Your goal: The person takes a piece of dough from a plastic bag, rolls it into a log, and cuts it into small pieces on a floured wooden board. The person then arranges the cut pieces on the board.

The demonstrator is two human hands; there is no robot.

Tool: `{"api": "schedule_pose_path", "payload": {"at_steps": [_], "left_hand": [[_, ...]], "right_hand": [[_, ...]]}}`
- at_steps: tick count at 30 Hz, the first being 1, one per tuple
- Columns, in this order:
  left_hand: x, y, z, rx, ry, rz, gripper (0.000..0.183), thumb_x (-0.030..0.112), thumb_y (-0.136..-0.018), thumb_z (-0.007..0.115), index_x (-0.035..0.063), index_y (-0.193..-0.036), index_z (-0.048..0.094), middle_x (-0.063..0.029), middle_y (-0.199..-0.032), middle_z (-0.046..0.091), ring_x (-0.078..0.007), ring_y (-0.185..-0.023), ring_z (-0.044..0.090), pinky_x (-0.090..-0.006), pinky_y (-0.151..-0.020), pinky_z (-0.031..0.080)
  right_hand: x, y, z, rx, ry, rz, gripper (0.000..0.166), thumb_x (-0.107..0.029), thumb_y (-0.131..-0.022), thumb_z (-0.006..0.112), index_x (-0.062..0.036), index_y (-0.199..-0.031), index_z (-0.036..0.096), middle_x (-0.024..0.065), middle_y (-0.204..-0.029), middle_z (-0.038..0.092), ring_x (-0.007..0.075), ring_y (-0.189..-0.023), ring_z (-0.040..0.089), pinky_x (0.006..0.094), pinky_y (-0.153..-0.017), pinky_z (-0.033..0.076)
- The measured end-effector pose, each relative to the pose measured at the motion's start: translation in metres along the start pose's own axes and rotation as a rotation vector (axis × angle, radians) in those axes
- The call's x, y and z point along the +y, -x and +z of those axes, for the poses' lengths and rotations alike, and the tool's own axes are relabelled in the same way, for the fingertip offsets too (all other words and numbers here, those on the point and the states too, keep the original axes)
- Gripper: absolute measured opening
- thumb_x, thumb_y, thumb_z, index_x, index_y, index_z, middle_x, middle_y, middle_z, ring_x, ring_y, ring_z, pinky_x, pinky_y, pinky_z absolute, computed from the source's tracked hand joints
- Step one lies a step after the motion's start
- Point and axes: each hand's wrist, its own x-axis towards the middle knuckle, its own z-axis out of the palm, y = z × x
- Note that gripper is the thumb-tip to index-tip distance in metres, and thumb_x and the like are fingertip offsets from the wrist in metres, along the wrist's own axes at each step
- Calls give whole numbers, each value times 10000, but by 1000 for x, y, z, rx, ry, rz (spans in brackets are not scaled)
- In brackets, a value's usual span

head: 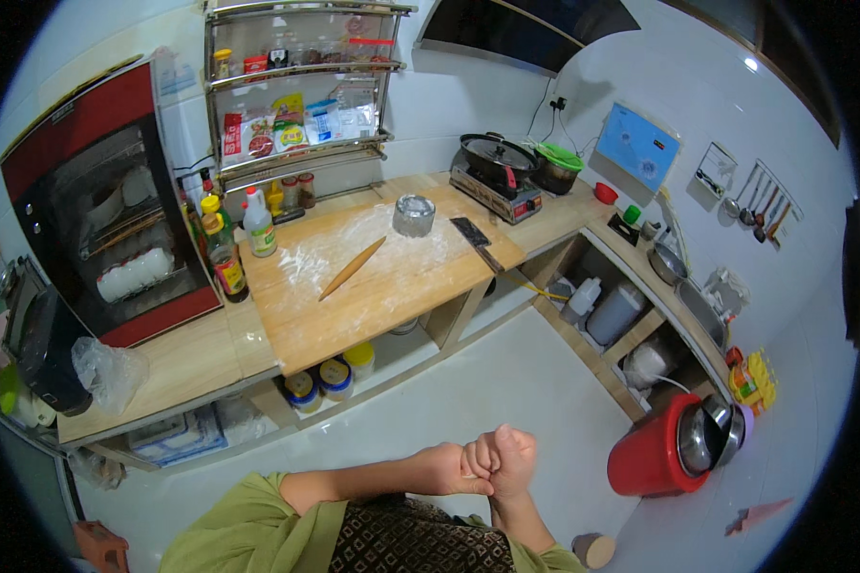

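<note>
My left hand (466, 467) and my right hand (510, 458) are pressed together in front of my body, over the floor. The left hand's fingers wrap around part of the right; whether anything small lies between them is hidden. Before me, a floured wooden board (308, 322) lies on the counter. On it are a tapered wooden rolling pin (352, 268), set diagonally, an upright metal container (414, 216) dusted with flour, and a cleaver (476, 243) with its handle at the board's right edge. Neither hand touches the board.
Sauce bottles (228, 265) and a white-capped spray-like bottle (259, 223) stand left of the board. A lidded pan (500, 154) sits on a portable gas stove (494, 197) behind right. Jars (335, 378) fill the shelf below. A red bucket (648, 448) stands at right.
</note>
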Motion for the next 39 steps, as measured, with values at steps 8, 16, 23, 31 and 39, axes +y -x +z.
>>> {"api": "schedule_pose_path", "payload": {"at_steps": [8, 16, 23, 31, 39], "left_hand": [[-31, -85, -79, 134, -15, -75, 311, 365, -770, 558, 56, -737, 559, -52, -652, 530, -136, -658, 492, -261, -609, 388], [-64, -160, -210, 362, 335, -319, 373, 408, -747, 549, 89, -577, 461, 1, -494, 449, -94, -418, 430, -220, -377, 303], [-162, -221, -347, 998, 1282, -154, 156, 228, -820, 502, 74, -795, 497, -20, -608, 502, -123, -448, 434, -280, -433, 388], [-211, -268, -454, 1411, 1211, -87, 192, 222, -761, 604, 84, -830, 489, -28, -631, 526, -131, -383, 401, -272, -360, 368], [-224, -319, -496, 1581, 870, -195, 243, 261, -778, 595, 63, -867, 485, -45, -603, 510, -130, -424, 482, -259, -364, 393]], "right_hand": [[14, -128, -51, -87, -5, 294, 446, -215, -879, 379, -94, -457, 299, 34, -397, 311, 114, -338, 293, 279, -370, 274], [45, -305, -105, -301, 282, 302, 298, -238, -881, 408, -30, -1094, 406, 80, -979, 516, 152, -909, 473, 296, -787, 374], [96, -463, -171, -127, 461, 535, 327, -316, -862, 452, -86, -1095, 469, 22, -992, 530, 108, -910, 487, 250, -725, 389], [216, -649, -231, -175, 805, 540, 470, -430, -777, 528, -102, -1106, 456, 32, -997, 525, 147, -871, 484, 296, -654, 417], [246, -721, -205, -330, 730, 781, 667, -507, -729, 541, -137, -1237, 319, 71, -1199, 397, 246, -1032, 438, 442, -666, 479]]}}
